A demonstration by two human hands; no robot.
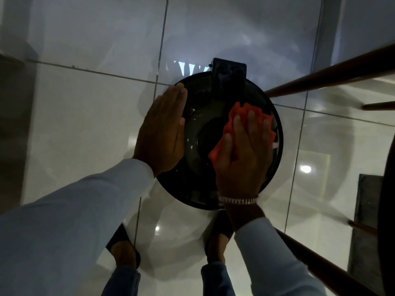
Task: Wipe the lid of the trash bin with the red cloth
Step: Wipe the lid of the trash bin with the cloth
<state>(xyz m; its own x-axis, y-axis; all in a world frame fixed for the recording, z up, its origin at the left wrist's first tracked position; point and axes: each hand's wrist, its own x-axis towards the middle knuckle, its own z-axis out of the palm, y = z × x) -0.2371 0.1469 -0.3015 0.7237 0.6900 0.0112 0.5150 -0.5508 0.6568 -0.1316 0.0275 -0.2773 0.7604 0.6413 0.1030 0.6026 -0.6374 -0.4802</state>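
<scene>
One round black trash bin lid (pixel 192 167), one red cloth (pixel 241 116), one black hinge block (pixel 228 75) at the lid's far edge. Two hands, left (pixel 160 133) and right (pixel 243 159); two pale sleeves (pixel 70 221); one beaded bracelet (pixel 238 199). Two sandalled feet (pixel 125 251), three brown wooden legs (pixel 333 75).

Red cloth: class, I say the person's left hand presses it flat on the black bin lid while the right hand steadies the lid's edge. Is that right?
Not quite: the hands are swapped. In the head view the right hand presses the red cloth flat on the black bin lid, while the left hand steadies the lid's edge.
</scene>
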